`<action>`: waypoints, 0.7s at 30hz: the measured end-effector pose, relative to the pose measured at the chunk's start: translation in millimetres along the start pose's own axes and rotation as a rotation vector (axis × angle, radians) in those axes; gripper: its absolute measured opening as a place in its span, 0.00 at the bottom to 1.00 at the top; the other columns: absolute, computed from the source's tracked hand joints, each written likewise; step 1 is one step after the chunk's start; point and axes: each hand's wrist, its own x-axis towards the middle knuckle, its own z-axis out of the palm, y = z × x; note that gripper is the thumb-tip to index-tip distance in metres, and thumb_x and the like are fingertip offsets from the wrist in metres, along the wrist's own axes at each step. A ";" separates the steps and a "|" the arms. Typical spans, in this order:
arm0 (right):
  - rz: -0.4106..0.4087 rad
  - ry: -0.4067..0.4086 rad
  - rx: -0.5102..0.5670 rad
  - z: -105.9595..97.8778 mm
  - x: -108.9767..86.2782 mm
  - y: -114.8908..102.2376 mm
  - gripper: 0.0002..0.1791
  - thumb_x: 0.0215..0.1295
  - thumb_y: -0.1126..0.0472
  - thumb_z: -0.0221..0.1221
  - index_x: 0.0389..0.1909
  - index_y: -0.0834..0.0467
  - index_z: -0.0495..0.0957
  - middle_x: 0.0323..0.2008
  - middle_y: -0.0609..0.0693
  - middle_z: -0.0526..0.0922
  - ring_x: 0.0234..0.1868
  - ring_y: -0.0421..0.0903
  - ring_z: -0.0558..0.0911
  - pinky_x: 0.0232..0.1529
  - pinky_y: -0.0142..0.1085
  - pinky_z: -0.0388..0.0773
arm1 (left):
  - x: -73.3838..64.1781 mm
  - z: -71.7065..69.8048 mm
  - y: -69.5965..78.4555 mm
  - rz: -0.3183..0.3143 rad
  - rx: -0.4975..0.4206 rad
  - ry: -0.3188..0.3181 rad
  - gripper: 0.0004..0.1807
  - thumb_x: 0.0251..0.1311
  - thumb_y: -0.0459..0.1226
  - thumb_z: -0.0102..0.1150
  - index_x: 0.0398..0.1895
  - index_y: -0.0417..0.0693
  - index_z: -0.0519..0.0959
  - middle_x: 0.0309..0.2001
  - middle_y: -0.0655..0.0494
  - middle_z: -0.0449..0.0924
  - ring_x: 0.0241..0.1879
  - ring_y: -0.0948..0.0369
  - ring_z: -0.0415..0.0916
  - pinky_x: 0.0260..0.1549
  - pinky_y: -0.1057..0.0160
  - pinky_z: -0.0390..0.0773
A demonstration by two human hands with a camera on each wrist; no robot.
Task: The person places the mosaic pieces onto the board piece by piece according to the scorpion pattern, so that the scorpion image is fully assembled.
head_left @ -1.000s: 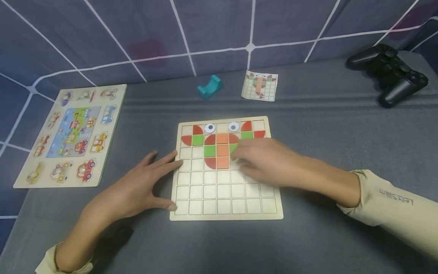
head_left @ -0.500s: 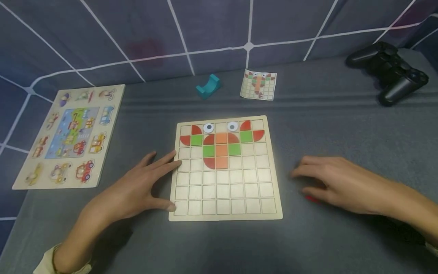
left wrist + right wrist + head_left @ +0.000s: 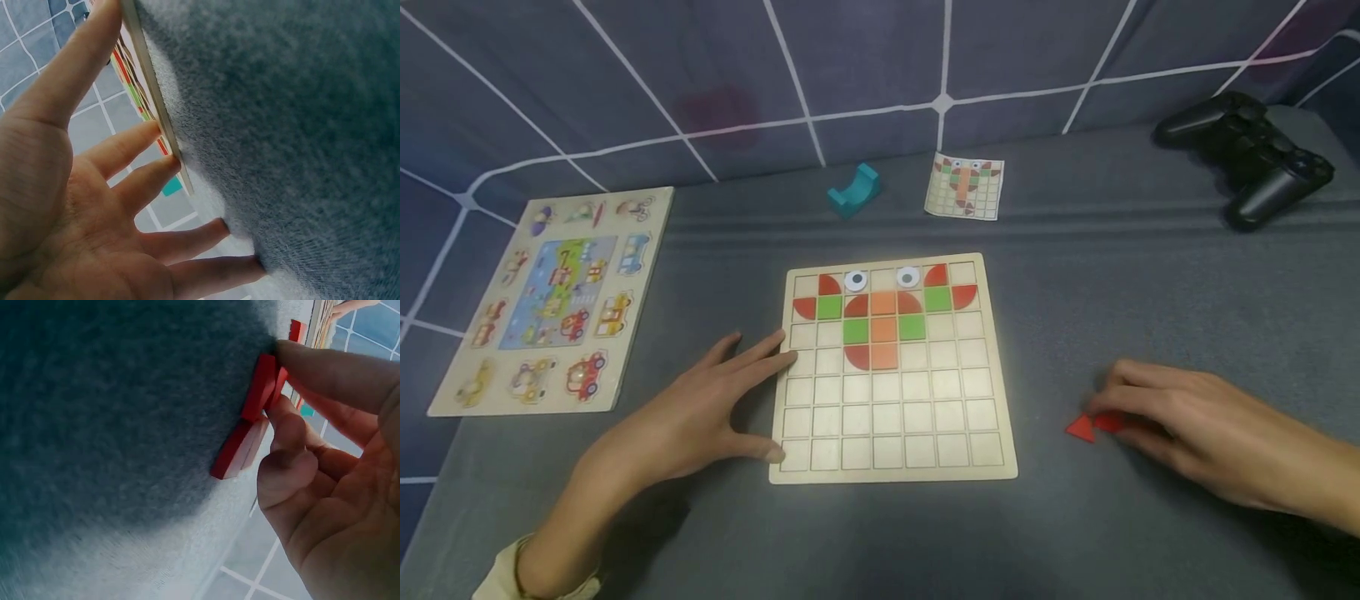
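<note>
A wooden grid board (image 3: 887, 414) lies flat in the middle of the head view. Red quarter circles, green squares, orange squares (image 3: 883, 329) and two eye pieces (image 3: 907, 277) fill some of its upper cells. My left hand (image 3: 688, 417) rests along the board's left edge, fingers spread and fairly straight, fingertips touching the rim. Right of the board, my right hand (image 3: 1195, 429) pinches a red tile (image 3: 258, 387) between thumb and finger at table level; its shape is partly hidden. Beside it lies a red triangle (image 3: 1081, 428). Another red piece (image 3: 235, 450) shows in the right wrist view.
A small pattern card (image 3: 965, 187) and a teal curved block (image 3: 854, 191) lie behind the board. To the left is a vehicle puzzle board (image 3: 643, 292). A black game controller (image 3: 1246, 162) sits at the back right on the dark cloth.
My right hand has moved off the board to the right and pinches a red tile there. A green square it partly covered is now in full view. The left hand stays put.
</note>
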 end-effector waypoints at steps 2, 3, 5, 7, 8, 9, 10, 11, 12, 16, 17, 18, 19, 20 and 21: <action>0.024 0.002 -0.009 1.2 0.7 -0.6 0.24 0.45 0.65 0.75 0.39 0.37 0.81 0.34 0.27 0.68 0.29 0.25 0.67 0.25 0.28 0.69 | 0.7 0.1 -0.1 -0.005 0.001 -0.003 0.57 0.39 0.63 0.74 0.76 0.58 0.62 0.78 0.54 0.49 0.72 0.33 0.41 0.56 0.27 0.58; 0.037 0.002 -0.011 1.8 1.3 -1.2 0.22 0.46 0.64 0.75 0.39 0.38 0.81 0.34 0.27 0.68 0.28 0.25 0.66 0.24 0.28 0.69 | 1.0 0.2 0.0 -0.010 0.002 -0.005 0.57 0.39 0.63 0.74 0.76 0.58 0.62 0.78 0.54 0.49 0.73 0.33 0.41 0.57 0.27 0.58; 0.046 0.011 -0.017 2.9 2.4 -2.1 0.20 0.48 0.61 0.75 0.39 0.39 0.81 0.33 0.27 0.69 0.27 0.24 0.66 0.24 0.28 0.68 | 1.4 0.1 0.1 -0.016 0.000 -0.006 0.58 0.38 0.63 0.75 0.75 0.57 0.62 0.78 0.54 0.49 0.73 0.33 0.41 0.57 0.27 0.57; 0.055 0.011 -0.023 3.6 3.5 -2.6 0.18 0.49 0.59 0.75 0.39 0.40 0.81 0.33 0.27 0.69 0.27 0.25 0.66 0.24 0.28 0.68 | 1.6 0.2 0.2 -0.020 -0.001 -0.007 0.58 0.38 0.63 0.75 0.75 0.57 0.62 0.78 0.53 0.49 0.73 0.33 0.41 0.57 0.27 0.57; 0.061 0.001 -0.022 3.7 3.6 -2.5 0.18 0.49 0.58 0.75 0.40 0.40 0.81 0.33 0.27 0.70 0.27 0.25 0.66 0.24 0.29 0.69 | 1.6 0.3 0.1 -0.021 -0.001 -0.008 0.58 0.38 0.63 0.75 0.75 0.58 0.62 0.78 0.54 0.49 0.73 0.33 0.41 0.57 0.26 0.57; 0.070 -0.019 -0.028 3.4 3.6 -2.1 0.18 0.50 0.57 0.75 0.41 0.41 0.81 0.34 0.27 0.70 0.28 0.25 0.67 0.24 0.29 0.70 | 1.6 0.3 0.1 -0.024 -0.001 -0.009 0.58 0.38 0.64 0.74 0.75 0.58 0.62 0.78 0.54 0.49 0.73 0.33 0.41 0.57 0.26 0.57; 0.083 -0.052 -0.027 2.9 3.8 -1.4 0.19 0.50 0.55 0.74 0.43 0.41 0.81 0.34 0.28 0.71 0.28 0.25 0.67 0.25 0.30 0.70 | 1.6 0.3 0.2 -0.024 -0.001 -0.010 0.58 0.38 0.64 0.74 0.75 0.58 0.62 0.78 0.54 0.49 0.73 0.33 0.40 0.57 0.26 0.57; 0.082 -0.073 -0.027 2.4 3.4 -0.6 0.20 0.50 0.55 0.74 0.45 0.42 0.81 0.35 0.28 0.71 0.29 0.25 0.68 0.25 0.31 0.71 | 1.5 0.4 0.1 -0.023 -0.001 -0.009 0.58 0.38 0.64 0.74 0.76 0.58 0.62 0.78 0.54 0.49 0.73 0.33 0.40 0.57 0.26 0.57; 0.086 -0.100 -0.020 1.6 3.0 0.2 0.21 0.51 0.54 0.74 0.46 0.42 0.80 0.35 0.28 0.71 0.29 0.26 0.68 0.26 0.31 0.71 | 1.4 0.4 0.1 -0.022 -0.002 -0.010 0.58 0.38 0.64 0.74 0.76 0.58 0.62 0.78 0.54 0.49 0.73 0.32 0.40 0.57 0.26 0.57; 0.080 -0.160 0.011 -0.4 1.9 3.0 0.23 0.51 0.57 0.74 0.48 0.41 0.80 0.36 0.28 0.71 0.30 0.26 0.68 0.26 0.32 0.70 | 1.4 0.0 0.3 -0.029 -0.009 -0.014 0.59 0.37 0.64 0.74 0.76 0.58 0.61 0.78 0.53 0.48 0.73 0.32 0.40 0.56 0.26 0.57; 0.089 -0.168 0.017 -0.6 2.2 2.9 0.22 0.51 0.57 0.74 0.47 0.41 0.80 0.35 0.28 0.71 0.30 0.26 0.69 0.26 0.31 0.70 | 1.4 -0.1 0.4 -0.031 -0.011 -0.015 0.59 0.37 0.64 0.74 0.76 0.58 0.61 0.78 0.53 0.48 0.73 0.32 0.40 0.56 0.26 0.57; 0.104 -0.179 0.023 -0.2 2.9 2.8 0.21 0.51 0.58 0.74 0.47 0.42 0.80 0.35 0.29 0.72 0.30 0.26 0.69 0.26 0.31 0.71 | 1.5 -0.2 0.4 -0.034 -0.012 -0.016 0.59 0.37 0.63 0.75 0.76 0.58 0.61 0.78 0.53 0.48 0.73 0.32 0.40 0.56 0.26 0.57; 0.123 -0.188 0.023 0.5 3.6 2.3 0.21 0.52 0.58 0.74 0.46 0.42 0.80 0.35 0.29 0.73 0.30 0.26 0.69 0.26 0.32 0.72 | 1.6 -0.2 0.5 -0.036 -0.012 -0.016 0.59 0.37 0.63 0.75 0.76 0.58 0.61 0.78 0.53 0.48 0.72 0.32 0.40 0.56 0.26 0.57; 0.141 -0.194 0.017 1.2 4.2 1.6 0.20 0.52 0.57 0.74 0.46 0.43 0.80 0.35 0.30 0.73 0.30 0.27 0.70 0.26 0.32 0.72 | 1.6 -0.2 0.6 -0.037 -0.010 -0.016 0.59 0.37 0.63 0.75 0.76 0.58 0.61 0.78 0.53 0.48 0.72 0.32 0.40 0.56 0.26 0.57; 0.170 -0.205 0.007 1.5 5.1 0.6 0.19 0.53 0.57 0.73 0.46 0.44 0.80 0.35 0.30 0.74 0.30 0.26 0.70 0.27 0.32 0.73 | 1.7 -0.3 0.7 -0.038 -0.008 -0.016 0.59 0.37 0.63 0.75 0.76 0.58 0.61 0.78 0.53 0.48 0.72 0.32 0.40 0.56 0.26 0.57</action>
